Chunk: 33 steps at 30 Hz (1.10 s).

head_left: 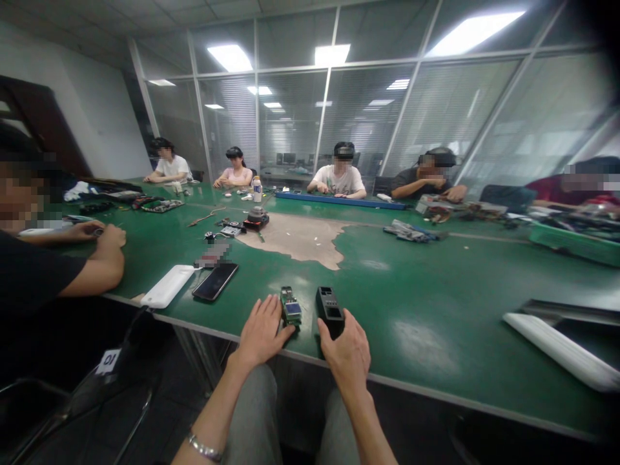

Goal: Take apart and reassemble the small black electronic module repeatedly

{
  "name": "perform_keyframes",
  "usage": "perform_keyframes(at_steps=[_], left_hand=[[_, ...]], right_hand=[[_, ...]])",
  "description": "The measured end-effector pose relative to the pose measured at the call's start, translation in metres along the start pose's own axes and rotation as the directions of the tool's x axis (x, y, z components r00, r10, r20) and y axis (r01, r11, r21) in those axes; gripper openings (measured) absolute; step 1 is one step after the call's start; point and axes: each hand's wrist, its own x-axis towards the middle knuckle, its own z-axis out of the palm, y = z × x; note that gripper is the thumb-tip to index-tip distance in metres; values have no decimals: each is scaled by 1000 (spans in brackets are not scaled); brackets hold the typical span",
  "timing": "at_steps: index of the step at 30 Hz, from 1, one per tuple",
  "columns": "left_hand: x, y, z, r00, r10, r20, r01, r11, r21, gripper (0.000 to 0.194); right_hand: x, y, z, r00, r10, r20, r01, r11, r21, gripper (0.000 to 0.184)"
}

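Note:
My left hand lies flat on the green table near its front edge, fingers stretched out, its thumb side touching a small green circuit board with a blue part. My right hand rests next to it, with thumb and fingers closed round the near end of a black box-shaped housing that stands on the table. The two parts sit a little apart, side by side.
A black phone and a white flat case lie left of my hands. A long white strip lies at right. Several other people sit round the table; one person's forearms rest at left. Tools and parts are scattered further back.

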Motion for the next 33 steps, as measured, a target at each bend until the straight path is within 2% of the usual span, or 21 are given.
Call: perform_keyframes(at_steps=[11,15,18,24,28,33], left_hand=[[0,1,-2,1000,-6,22,5,999,34,61],[0,0,1,1000,5,7,-5,1000,28,59],[-1,0,1,1000,5,2,-5,1000,20,59],[-3,-1,0,1000,4,-4,-4,1000,24,57],[-4,-2,1,1000,1,-13,-1,1000,32,59],[-5,-3,0,1000,2,-10,-2,1000,24,60]], right_hand=[[1,-5,-9,997,59,46,-59,998,11,54],[5,-11,-11,992,101,70,-109,986,128,52],[9,-26,-13,990,111,89,-127,970,208,53],[16,-71,-12,994,9,108,-38,961,273,49],[14,-90,-7,990,-30,138,0,978,208,46],[9,-99,-6,989,-31,142,17,995,95,46]])
